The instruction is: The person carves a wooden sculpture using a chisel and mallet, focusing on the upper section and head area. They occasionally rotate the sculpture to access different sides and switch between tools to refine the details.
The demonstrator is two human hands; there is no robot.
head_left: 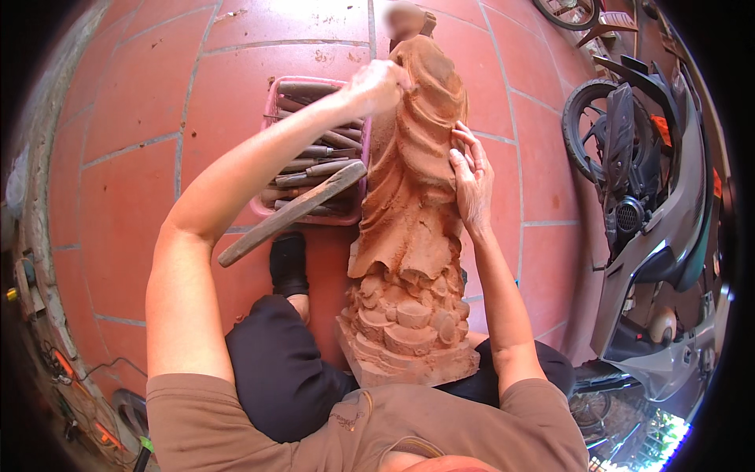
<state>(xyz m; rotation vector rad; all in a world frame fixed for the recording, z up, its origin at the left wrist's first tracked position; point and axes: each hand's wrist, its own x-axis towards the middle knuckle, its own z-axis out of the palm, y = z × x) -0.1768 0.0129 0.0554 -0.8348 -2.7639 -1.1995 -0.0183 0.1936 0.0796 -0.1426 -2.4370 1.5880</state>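
Observation:
A reddish-brown carved statue (413, 173) with draped folds lies in front of me, its petalled base (409, 338) close to my body and its top pointing away. My left hand (379, 88) is closed at the statue's upper left side; whatever its fingers hold, if anything, is hidden and slightly blurred. My right hand (473, 181) rests against the statue's right side, fingers stretched along the folds. Left of the statue stands a pink basket (363, 197) full of wooden-handled carving tools (322, 168). A long wooden stick (291, 214) lies slanted across its near edge.
Red floor tiles (126, 208) with pale joints spread around, with small chips and dust on them. A motorbike (668, 204) stands along the right side, and another wheel (568, 9) shows at the far right. Cables and tools (63, 362) lie along the left wall.

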